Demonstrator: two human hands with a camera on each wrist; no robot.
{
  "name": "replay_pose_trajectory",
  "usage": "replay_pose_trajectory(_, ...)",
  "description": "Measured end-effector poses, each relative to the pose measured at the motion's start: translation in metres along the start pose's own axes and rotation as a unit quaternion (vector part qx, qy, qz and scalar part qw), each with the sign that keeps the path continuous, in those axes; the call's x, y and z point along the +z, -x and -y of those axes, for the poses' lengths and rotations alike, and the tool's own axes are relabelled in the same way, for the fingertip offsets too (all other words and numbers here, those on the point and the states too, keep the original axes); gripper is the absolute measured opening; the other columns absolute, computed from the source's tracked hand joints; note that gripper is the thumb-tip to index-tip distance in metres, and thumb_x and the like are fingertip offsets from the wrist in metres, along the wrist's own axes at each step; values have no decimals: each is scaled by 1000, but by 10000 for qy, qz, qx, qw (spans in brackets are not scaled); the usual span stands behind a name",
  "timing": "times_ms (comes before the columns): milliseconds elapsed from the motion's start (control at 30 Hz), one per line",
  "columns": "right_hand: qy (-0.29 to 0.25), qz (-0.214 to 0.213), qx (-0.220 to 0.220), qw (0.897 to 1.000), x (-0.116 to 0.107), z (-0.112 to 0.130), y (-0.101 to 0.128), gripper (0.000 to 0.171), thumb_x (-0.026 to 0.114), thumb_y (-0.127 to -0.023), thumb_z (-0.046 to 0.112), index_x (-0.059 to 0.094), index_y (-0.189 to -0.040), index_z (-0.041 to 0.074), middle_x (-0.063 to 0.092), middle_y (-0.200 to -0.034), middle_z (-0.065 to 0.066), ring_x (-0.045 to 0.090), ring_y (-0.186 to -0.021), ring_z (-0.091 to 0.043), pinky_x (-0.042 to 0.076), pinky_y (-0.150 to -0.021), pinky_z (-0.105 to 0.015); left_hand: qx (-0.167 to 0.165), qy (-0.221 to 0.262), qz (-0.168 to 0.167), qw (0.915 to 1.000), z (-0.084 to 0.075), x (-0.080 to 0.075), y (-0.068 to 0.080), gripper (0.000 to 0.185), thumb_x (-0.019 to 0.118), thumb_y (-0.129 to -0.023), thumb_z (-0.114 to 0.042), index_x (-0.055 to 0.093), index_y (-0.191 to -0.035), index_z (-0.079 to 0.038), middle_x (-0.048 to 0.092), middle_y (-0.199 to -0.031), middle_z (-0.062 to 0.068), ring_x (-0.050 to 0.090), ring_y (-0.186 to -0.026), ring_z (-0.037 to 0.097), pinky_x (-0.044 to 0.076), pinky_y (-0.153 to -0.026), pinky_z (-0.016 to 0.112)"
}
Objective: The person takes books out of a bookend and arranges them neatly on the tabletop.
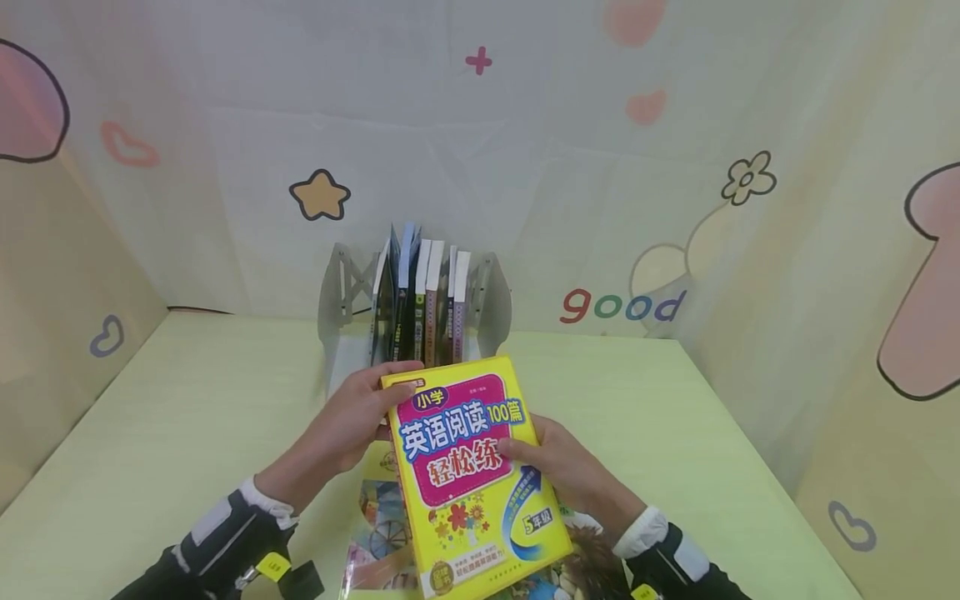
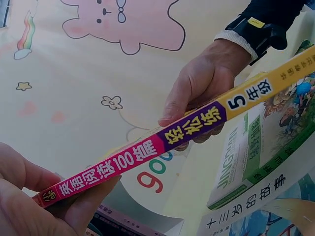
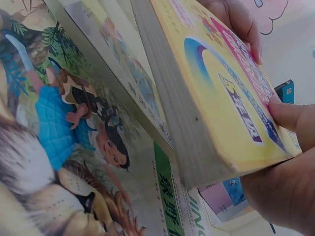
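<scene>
Two hands hold one yellow book [image 1: 468,471] clear of the desk [image 1: 187,417], its cover facing up and its far edge tipped toward the rack [image 1: 491,300]; the left hand [image 1: 348,425] grips the far left corner, thumb over the cover's top edge and fingers under it; the right hand [image 1: 566,471] grips the right edge, thumb pressed on the cover beside the pink title panel and fingers curled beneath; in the left wrist view the spine [image 2: 162,140] runs slantwise, pink then purple then yellow, with the left hand's thumb [image 2: 29,174] at its near end and the right hand's fingers [image 2: 197,91] wrapped over its middle; in the right wrist view the page block [image 3: 182,128] shows grey under the yellow cover, the right thumb [image 3: 290,115] lying on top.

Several more books lie flat on the desk just below the held one: a picture book [image 3: 69,128] with a lion and a child on its cover, and a green-spined book [image 2: 246,157] beside it; they overlap one another.

Beyond the hands, a grey metal rack stands at the back of the desk, holding a row of upright books [image 1: 423,292], spines forward; behind it hangs a pale backdrop [image 1: 622,304] printed with the word "good", a star and a flower.
</scene>
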State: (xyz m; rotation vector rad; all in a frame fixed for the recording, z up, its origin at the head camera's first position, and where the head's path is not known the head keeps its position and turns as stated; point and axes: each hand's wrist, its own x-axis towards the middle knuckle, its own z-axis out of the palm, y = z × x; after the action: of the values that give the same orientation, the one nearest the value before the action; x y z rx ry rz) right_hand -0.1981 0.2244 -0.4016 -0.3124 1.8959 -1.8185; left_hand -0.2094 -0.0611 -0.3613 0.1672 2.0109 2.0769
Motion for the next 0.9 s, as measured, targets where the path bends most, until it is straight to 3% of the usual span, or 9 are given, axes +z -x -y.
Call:
replay_pose_trajectory(300,152,-341,-112,9992,-2,2,13,55,68,-102,27,43,-145,4,70,-119,-20,73,-102,-41,59,-84,-54,-136,-133,114,9998,4,4,-1,52,62,-105,-26,47,-152,-10,65,-127,17,74,-95,27,62,-84,43)
replay_pose_trajectory(500,135,-375,-144,9991,-3,4,23,55,65,-104,28,40,-147,4,70,-120,-21,73,-102,-42,59,-84,-54,7,-441,145,9989,2,2,1,51,60,-105,-25,48,-150,-4,62,-133,18,72,-102,27,60,-91,43)
replay_pose_trajectory(900,133,-762,-39,9970,-14,2,40,61,64,-104,31,35,-151,4,70,-120,-19,73,-103,-40,59,-84,-54,438,-1079,-141,9931,-5,-29,5,48,52,-109,-19,42,-152,3,57,-144,22,66,-121,35,52,-104,47)
